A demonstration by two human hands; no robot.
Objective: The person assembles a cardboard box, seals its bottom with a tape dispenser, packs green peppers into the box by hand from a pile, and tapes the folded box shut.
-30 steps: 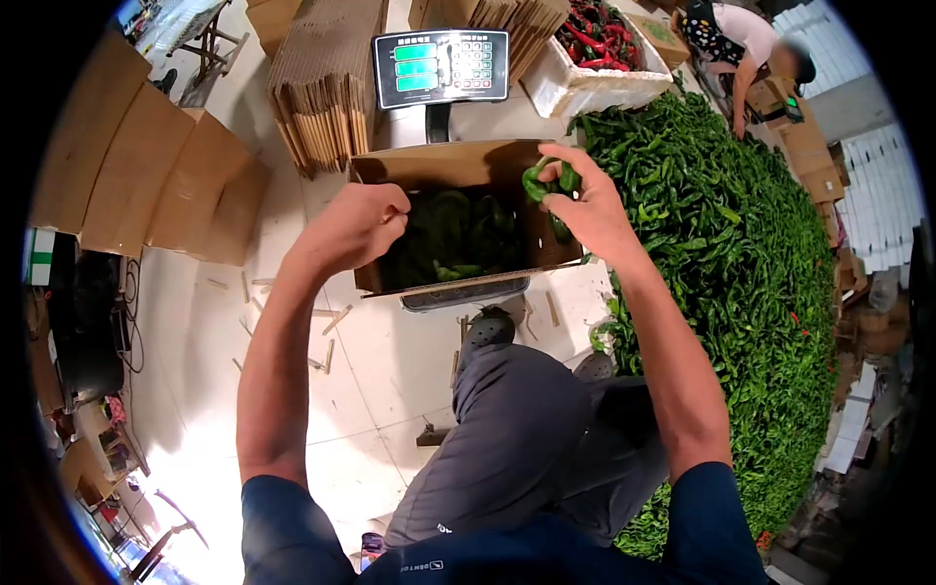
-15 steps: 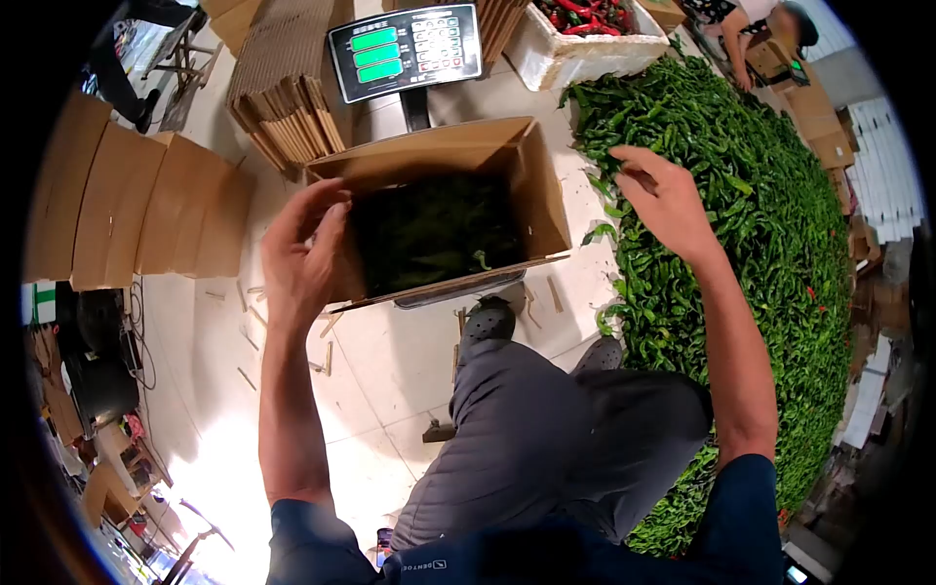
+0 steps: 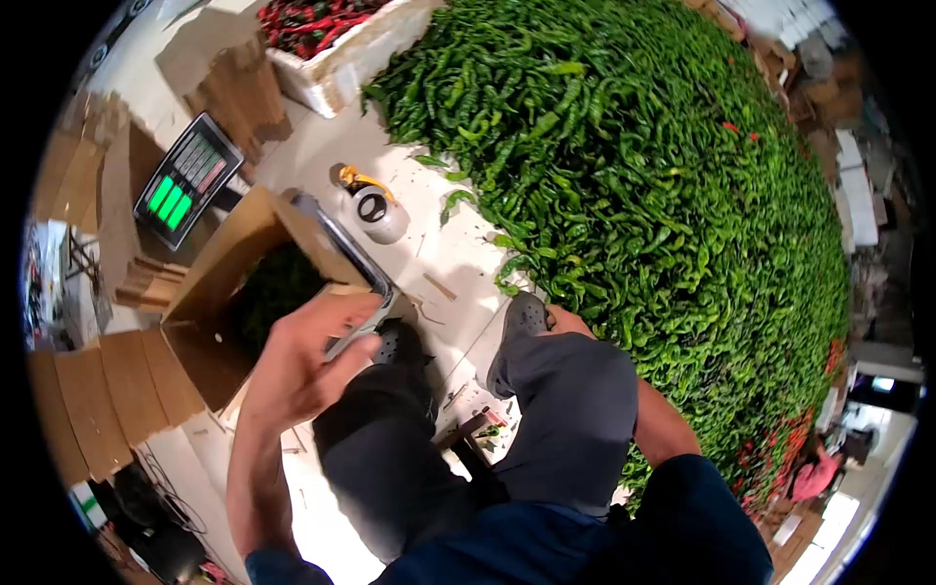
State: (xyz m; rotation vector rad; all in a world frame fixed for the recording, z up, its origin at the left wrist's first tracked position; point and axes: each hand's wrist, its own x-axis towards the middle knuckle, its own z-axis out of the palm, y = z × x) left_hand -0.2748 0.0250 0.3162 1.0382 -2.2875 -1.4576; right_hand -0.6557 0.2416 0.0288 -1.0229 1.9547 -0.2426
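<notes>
My left hand (image 3: 317, 351) is beside the near corner of an open cardboard box (image 3: 200, 356), its thumb and fingers apart. The grey edge of the scale platform (image 3: 356, 331) shows between them; whether they touch it I cannot tell. Dark green peppers (image 3: 278, 288) lie inside the box. Down past my right knee, my right hand (image 3: 565, 322) is mostly hidden, close to my shoe and the border of a large heap of green chili peppers (image 3: 624, 205). Its fingers do not show.
The scale's lit display (image 3: 188, 182) stands behind the box. A white foam crate (image 3: 336, 68) holds red peppers at the back. Folded cardboard (image 3: 229, 88) stands near it. On the floor sits a round pale thing with a yellow part (image 3: 375, 210).
My view has swung right, so the box and scale now appear farther left and turned. My right hand has gone from above the heap's edge down behind my knee.
</notes>
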